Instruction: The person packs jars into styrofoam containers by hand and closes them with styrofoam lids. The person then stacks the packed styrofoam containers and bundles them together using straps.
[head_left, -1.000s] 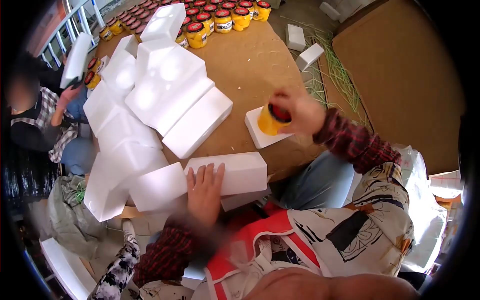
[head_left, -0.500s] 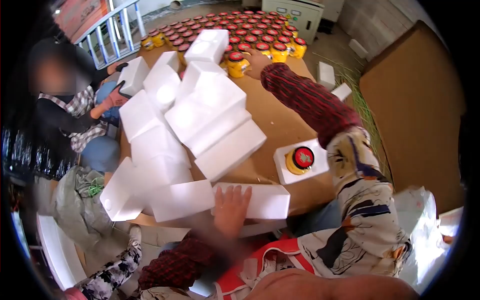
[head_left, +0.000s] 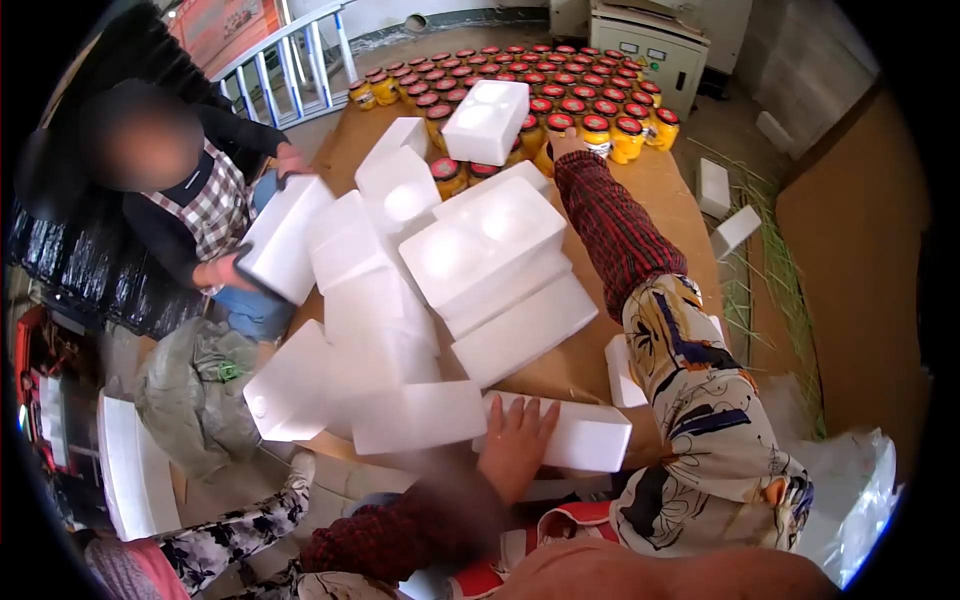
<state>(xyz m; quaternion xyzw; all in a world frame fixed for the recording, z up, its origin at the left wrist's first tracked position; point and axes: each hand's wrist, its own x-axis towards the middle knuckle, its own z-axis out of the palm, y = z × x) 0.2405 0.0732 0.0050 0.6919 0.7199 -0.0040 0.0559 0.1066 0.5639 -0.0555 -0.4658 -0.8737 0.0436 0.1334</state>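
Note:
My left hand [head_left: 515,445] lies with spread fingers on the near end of a white foam box [head_left: 590,437] at the table's front edge. Stretched across to the far side, my right hand [head_left: 568,146] has its fingers curled at a yellow jar [head_left: 543,160] at the front of the jar group; the hand partly hides this jar. More yellow jars with red lids [head_left: 627,140] stand close around it. Beside my right sleeve, a white foam tray [head_left: 622,372] shows only in part.
White foam boxes [head_left: 480,250] pile up mid-table, one [head_left: 487,120] resting among the jars. At left a co-worker in gloves holds another foam box [head_left: 290,240]. Foam pieces [head_left: 737,232] and straw lie on the floor at right, beside a large brown board [head_left: 850,250].
The view has swung left, so the scene sits further right. My right hand has moved onto the jar. The co-worker's foam box has come nearer and turned. My sleeve now covers the tray's jar.

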